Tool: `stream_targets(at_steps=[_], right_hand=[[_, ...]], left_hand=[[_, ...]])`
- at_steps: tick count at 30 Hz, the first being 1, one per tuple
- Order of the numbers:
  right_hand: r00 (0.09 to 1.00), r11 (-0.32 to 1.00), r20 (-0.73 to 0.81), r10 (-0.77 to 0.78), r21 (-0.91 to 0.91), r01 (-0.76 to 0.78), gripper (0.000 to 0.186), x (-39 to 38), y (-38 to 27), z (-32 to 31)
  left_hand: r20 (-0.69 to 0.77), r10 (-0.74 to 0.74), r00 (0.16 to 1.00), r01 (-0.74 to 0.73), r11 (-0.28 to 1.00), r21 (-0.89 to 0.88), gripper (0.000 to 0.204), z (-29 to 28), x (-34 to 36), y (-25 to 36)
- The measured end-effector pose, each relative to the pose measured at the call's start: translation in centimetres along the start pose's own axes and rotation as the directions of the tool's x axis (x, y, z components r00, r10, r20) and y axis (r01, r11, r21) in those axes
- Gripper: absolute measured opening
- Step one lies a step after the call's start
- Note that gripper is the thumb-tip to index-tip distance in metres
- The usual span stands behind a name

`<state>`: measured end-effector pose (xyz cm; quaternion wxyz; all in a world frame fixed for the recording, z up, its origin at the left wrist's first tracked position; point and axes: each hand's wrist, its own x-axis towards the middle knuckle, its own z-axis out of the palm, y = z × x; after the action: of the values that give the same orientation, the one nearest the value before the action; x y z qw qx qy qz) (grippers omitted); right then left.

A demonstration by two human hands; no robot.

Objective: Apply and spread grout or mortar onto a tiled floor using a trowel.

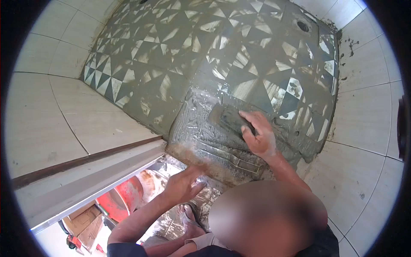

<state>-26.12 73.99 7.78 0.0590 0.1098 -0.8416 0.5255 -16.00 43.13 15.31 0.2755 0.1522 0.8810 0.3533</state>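
My right hand is closed on a flat grey block coated in wet cement, perhaps a float; its exact kind cannot be made out. The block lies against a patch of wet grey mortar marked with ridges and swirls. Nearer to me and to the left, my left hand reaches to the front edge of that patch. Its thumb stands apart, but the fingers are smeared by motion, so whether they grip anything is unclear. Beyond the mortar, floor tiles with triangles in white and grey carry a grey cement film.
Pale wall tiles border the floor on the right and the left. A round drain hole sits at the far right. Along the lower left runs a door frame, with a red bucket and cardboard boxes past it. My foot rests below.
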Motion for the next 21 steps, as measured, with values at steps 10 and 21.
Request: stream_targets(at_steps=[10,21], right_hand=[[0.999,0.992,-0.033,-0.022,-0.123,0.017,0.037,1.1,-0.7,2.3],[0.996,0.972,-0.085,-0.037,-0.235,0.016,0.037,-0.1,-5.6,5.0]], left_hand=[[0.204,-0.069,0.977,0.02,0.972,0.233,0.038,-5.1,-8.0,-1.8],[0.012,0.056,0.998,-0.056,0.998,0.041,0.044,-2.4,-7.5,-5.3]])
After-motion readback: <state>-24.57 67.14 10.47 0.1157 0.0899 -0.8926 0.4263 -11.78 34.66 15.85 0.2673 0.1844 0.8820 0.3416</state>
